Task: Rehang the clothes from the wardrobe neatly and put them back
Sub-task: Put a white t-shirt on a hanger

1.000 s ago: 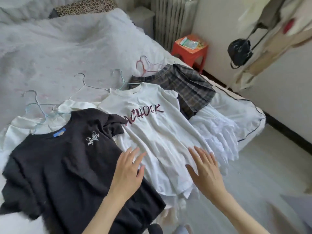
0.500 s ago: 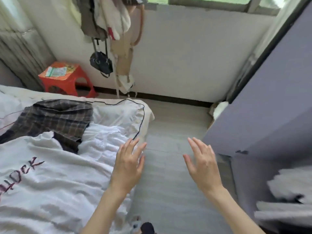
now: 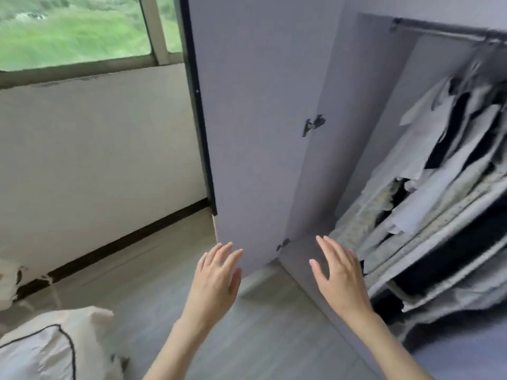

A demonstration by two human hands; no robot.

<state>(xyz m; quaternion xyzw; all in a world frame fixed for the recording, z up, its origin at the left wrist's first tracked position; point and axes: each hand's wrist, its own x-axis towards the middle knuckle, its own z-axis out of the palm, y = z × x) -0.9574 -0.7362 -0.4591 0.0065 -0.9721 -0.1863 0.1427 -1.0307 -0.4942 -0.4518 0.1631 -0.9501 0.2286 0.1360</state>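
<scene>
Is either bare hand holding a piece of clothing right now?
No, the left hand and the right hand are both spread open and empty in front of the open grey wardrobe door.

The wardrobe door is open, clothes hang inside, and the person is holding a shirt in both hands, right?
Not quite. The head view shows the left hand and right hand empty, fingers spread. The wardrobe door is open and clothes do hang inside.

Bedroom: open wardrobe (image 3: 274,105), hung clothes (image 3: 439,165), bed corner (image 3: 41,349).
</scene>
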